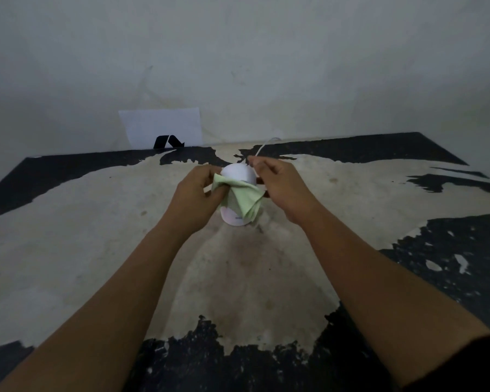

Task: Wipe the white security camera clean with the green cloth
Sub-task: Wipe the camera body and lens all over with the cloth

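Note:
The white security camera [236, 174] is a rounded body held above the table between both hands, its lower end [230, 217] toward me. My left hand [194, 193] pinches the green cloth [245, 198] against the camera's left side; the cloth drapes down over its front. My right hand [280, 185] grips the camera's right side, fingers curled near the top where a thin white cable [262, 148] leaves toward the wall. Most of the camera's right side is hidden by that hand.
The worn table [96, 236] is beige with black patches along its edges. A white sheet of paper [161, 128] with a black mark leans against the pale wall behind the table's far edge.

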Action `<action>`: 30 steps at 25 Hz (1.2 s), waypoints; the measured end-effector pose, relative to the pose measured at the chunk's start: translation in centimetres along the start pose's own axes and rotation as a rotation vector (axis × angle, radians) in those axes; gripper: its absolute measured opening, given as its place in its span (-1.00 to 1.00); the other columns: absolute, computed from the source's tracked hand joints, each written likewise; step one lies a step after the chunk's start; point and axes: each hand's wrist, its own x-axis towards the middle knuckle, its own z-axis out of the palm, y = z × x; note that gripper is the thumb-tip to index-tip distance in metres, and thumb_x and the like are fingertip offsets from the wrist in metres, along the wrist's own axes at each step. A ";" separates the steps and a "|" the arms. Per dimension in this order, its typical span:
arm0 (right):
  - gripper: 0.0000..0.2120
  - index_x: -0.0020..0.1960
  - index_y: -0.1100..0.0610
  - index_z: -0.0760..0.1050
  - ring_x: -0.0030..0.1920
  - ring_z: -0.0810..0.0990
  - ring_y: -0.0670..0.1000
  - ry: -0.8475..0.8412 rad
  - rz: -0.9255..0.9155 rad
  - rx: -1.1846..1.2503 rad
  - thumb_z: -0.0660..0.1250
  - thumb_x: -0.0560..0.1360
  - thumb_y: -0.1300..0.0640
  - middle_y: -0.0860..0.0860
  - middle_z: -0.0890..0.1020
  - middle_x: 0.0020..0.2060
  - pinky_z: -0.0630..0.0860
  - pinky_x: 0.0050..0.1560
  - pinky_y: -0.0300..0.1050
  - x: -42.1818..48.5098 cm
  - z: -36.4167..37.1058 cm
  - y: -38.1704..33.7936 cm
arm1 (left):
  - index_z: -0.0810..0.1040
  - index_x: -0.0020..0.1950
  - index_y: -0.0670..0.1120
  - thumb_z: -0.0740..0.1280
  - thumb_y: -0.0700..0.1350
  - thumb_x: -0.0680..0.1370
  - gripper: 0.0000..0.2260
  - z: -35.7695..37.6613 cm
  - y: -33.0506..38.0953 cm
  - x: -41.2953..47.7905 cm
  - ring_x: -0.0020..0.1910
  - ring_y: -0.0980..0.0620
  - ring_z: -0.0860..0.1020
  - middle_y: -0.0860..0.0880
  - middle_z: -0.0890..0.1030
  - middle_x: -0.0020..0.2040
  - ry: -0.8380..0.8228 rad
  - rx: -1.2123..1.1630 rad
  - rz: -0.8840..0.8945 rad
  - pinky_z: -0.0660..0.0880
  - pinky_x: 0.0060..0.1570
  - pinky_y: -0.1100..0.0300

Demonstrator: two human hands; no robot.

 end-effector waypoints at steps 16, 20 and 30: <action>-0.80 0.06 0.09 0.58 0.07 0.60 0.06 -0.060 0.064 0.107 0.27 0.54 0.02 0.07 0.63 0.06 0.64 0.00 0.02 0.9 0.2 0.8 | 0.26 0.44 0.05 0.39 -0.11 0.44 -0.40 1.9 -0.9 0.0 0.13 -0.05 0.46 -0.14 0.39 0.31 -0.048 0.176 0.021 0.33 0.03 0.22; -0.79 0.07 0.09 0.57 0.09 0.60 0.05 -0.063 0.059 0.113 0.27 0.54 0.01 0.04 0.63 0.07 0.63 -0.01 -0.01 0.9 0.2 0.9 | 0.33 0.41 0.11 0.27 -0.10 0.54 -0.56 -0.7 -0.9 1.0 0.11 0.05 0.51 -0.04 0.50 0.31 -0.177 0.180 0.043 0.38 -0.01 0.31; -0.86 -0.02 0.04 0.60 -0.07 0.60 -0.01 -0.034 0.066 0.147 0.30 0.53 0.04 0.04 0.66 -0.04 0.59 -0.03 -0.02 1.0 0.3 1.2 | 0.33 0.27 -0.06 0.44 0.04 0.39 -0.47 2.7 1.0 0.4 -0.03 -0.03 0.41 -0.15 0.43 0.13 0.008 0.134 -0.035 0.31 -0.12 0.20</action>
